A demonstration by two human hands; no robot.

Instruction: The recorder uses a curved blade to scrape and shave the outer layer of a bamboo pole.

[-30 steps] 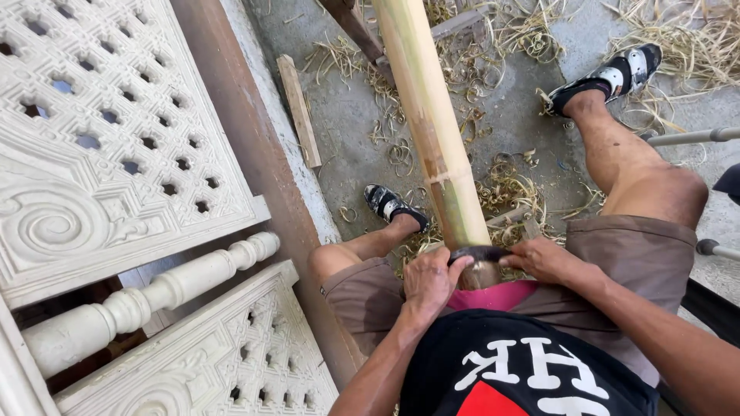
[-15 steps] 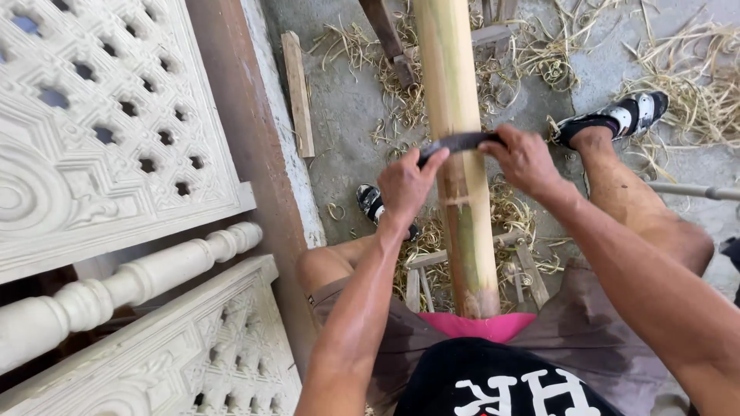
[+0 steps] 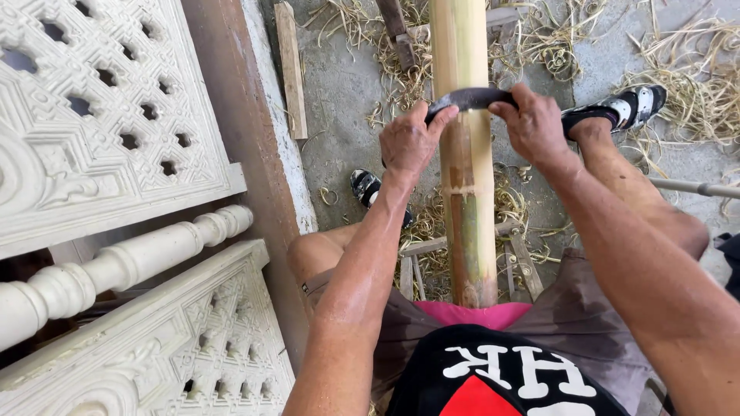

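Note:
A thick bamboo pole (image 3: 466, 192) runs from my lap away up the frame, pale where its skin is off and green lower down. Across it lies a dark curved blade (image 3: 472, 98). My left hand (image 3: 408, 142) grips the blade's left end and my right hand (image 3: 532, 123) grips its right end, one hand on each side of the pole. I sit with my knees apart, and the pole's near end rests against my pink waistband.
Bamboo shavings (image 3: 694, 69) litter the concrete ground. A wooden slat (image 3: 290, 69) lies to the left. White carved lattice panels (image 3: 100, 115) and a white baluster (image 3: 116, 270) stand at far left behind a brown beam (image 3: 247, 154). My sandalled feet (image 3: 617, 108) flank the pole.
Both hands have slid the blade away from my body along the pole, from near my waist to well up its length, with my arms stretching out.

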